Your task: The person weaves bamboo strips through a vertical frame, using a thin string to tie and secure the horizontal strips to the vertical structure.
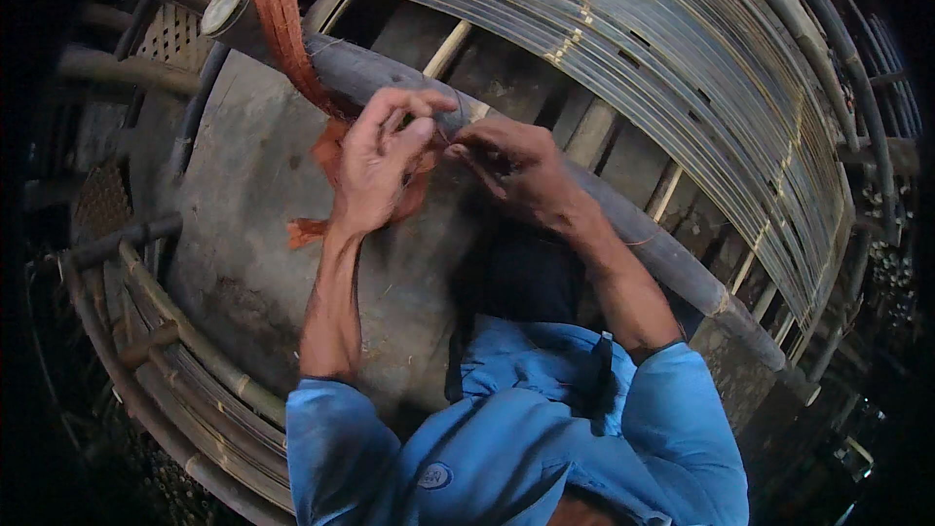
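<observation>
My left hand (380,156) and my right hand (531,170) meet over a thick grey bamboo pole (365,68). A thin dark strand (459,109), perhaps wire or cord, loops up beside the pole between them. My right fingers pinch it. The left thumb and fingers are curled close to the strand, and they seem to grip it too, though its end is hidden there. An orange-red cloth strip (282,34) drapes over the pole's far left end. More of this cloth (310,232) hangs behind my left wrist.
Beyond the pole lies a slatted bamboo panel (672,88) on crosspieces, with pale lashings across it. A curved bamboo frame (200,360) stands at the lower left. Grey concrete floor (253,175) shows below the pole. A woven lattice (180,37) stands at the upper left.
</observation>
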### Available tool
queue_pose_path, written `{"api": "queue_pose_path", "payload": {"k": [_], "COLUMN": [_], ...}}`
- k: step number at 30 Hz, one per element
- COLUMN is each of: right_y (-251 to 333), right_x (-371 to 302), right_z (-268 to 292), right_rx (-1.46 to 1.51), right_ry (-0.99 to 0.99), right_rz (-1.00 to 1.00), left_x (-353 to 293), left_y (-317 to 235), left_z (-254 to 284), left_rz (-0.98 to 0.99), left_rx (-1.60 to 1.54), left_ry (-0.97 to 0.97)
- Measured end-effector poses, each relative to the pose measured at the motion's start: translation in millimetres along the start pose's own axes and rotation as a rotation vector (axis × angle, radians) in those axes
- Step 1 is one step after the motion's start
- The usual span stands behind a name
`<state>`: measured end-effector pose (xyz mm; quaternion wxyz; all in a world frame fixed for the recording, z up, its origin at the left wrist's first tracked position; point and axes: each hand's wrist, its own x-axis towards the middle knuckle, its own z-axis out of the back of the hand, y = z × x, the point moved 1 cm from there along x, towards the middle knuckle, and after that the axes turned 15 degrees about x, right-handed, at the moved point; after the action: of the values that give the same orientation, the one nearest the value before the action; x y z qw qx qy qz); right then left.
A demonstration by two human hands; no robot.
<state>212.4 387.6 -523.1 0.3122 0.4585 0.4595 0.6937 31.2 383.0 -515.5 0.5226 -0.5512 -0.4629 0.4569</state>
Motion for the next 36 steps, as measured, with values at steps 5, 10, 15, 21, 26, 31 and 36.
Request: {"api": "queue_pose_path", "payload": {"k": [5, 10, 15, 21, 26, 31, 36], "right_y": [-3.2, -28.2, -42.7, -52.5, -17.8, -50.7, -129.0], "right_x": [15.8, 4.6, -5.3, 3.2, 36.5, 68.8, 73.5], "right_z": [29.5, 16.3, 6.6, 15.4, 10.8, 19.8, 15.5], "right_rx": [-0.001, 0.179, 0.129, 0.233, 0.201, 0.044, 0.161], "right_ry": [0.007, -0.133, -0.196, -0.283, -0.275, -0.295, -0.293], "right_rz": [0.034, -0.208, -0.382, -0.404, -0.401, -0.399, -0.483], "left_x": [11.8, 2.3, -10.9, -2.1, 8.4, 2.7, -3.1], "left_y": [-15.5, -12.6, -8.3, -34.1, -75.8, -102.5, -168.7], "left_z": [0.6, 4.3, 6.2, 10.7, 34.6, 63.6, 59.5], "left_rz": [-0.106, -0.267, -0.264, -0.383, -0.572, -0.4, -0.324], "left_rx": [0.707, 0.935, 1.03, 1.023, 1.55, 1.389, 0.955], "left_ry": [0.012, 0.018, 0.045, -0.049, -0.287, -0.223, -0.336]}}
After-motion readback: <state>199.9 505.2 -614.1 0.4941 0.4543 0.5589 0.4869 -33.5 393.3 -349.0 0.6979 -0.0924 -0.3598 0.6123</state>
